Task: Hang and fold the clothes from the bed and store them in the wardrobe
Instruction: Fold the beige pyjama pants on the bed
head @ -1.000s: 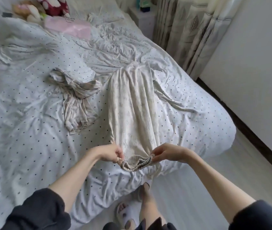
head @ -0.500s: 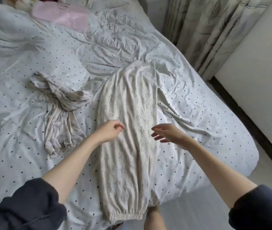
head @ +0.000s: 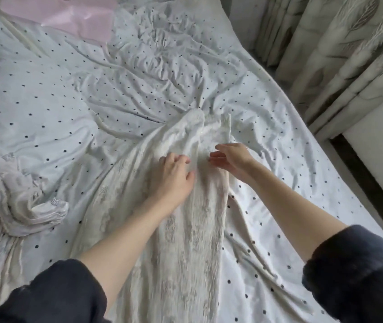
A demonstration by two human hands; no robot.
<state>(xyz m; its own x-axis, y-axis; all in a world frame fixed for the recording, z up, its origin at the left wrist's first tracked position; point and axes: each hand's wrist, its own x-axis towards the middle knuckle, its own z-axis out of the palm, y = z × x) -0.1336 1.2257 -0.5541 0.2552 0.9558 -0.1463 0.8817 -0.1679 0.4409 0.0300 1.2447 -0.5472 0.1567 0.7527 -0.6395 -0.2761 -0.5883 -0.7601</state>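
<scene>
A long cream patterned garment (head: 186,241) lies stretched lengthwise on the dotted bed sheet (head: 57,101), its far end bunched near the bed's middle. My left hand (head: 174,176) rests palm down on its upper part, fingers relaxed. Just to the right, my right hand (head: 231,159) hovers over the garment's right edge with fingers loosely extended and holds nothing. A second, crumpled beige garment (head: 20,197) lies on the sheet at the left.
A pink cloth (head: 74,17) lies at the head of the bed. Patterned curtains (head: 339,54) hang along the right side. A white wall with dark skirting (head: 372,183) runs beside the bed's right edge.
Both hands let go of the garment's near cuff, which now lies flat, and moved up along it toward its far end. My view has leaned further over the bed.
</scene>
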